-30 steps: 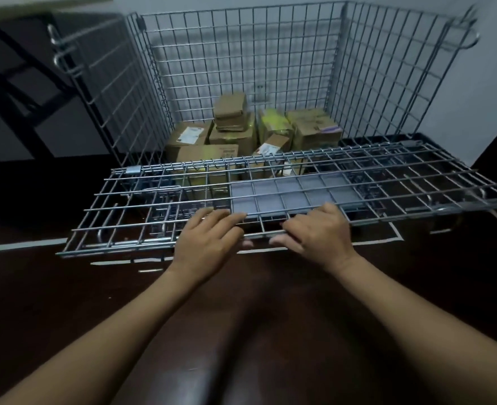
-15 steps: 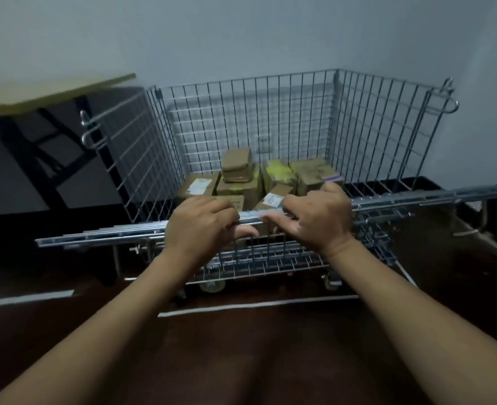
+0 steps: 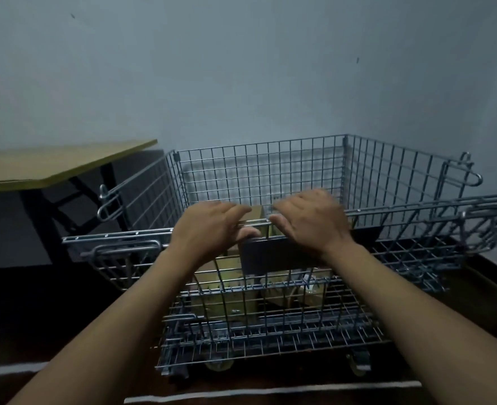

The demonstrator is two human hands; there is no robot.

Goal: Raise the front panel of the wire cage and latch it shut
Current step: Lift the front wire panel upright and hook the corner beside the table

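Front panel [image 3: 270, 305] of the wire cage [image 3: 259, 171] is the thing to think about here, and it sits at the near side of the cage, tipped up toward vertical with its top rail [image 3: 118, 235] running left to right just under both hands. Looks like welded steel mesh on a steel frame, so I'd guess stiff and fairly heavy for its size, no flex to speak of, and the smooth plated wire is probably a bit slick on bare skin. Left hand [image 3: 209, 229] and right hand [image 3: 311, 220] are side by side near the middle of that rail, fingers [image 3: 235, 211] draped over it; the left thumb looks hooked underneath, so I'd call both loosely wrapped on the rail rather than squeezing hard, though motion blur makes the right one hard to judge. Middle of the rail seems a fair place to lift from since it keeps the panel level, but the looped latches [image 3: 472, 176] sit up at the side corners, so the hands will likely have to slide outward to hook them. Watch for pinched skin where the rail meets the side panels. Cardboard boxes [image 3: 226, 299] sit inside, behind the mesh. A dark plate [image 3: 279, 254] hangs on the panel, maybe a label holder, but I can't read any writing or brand anywhere.
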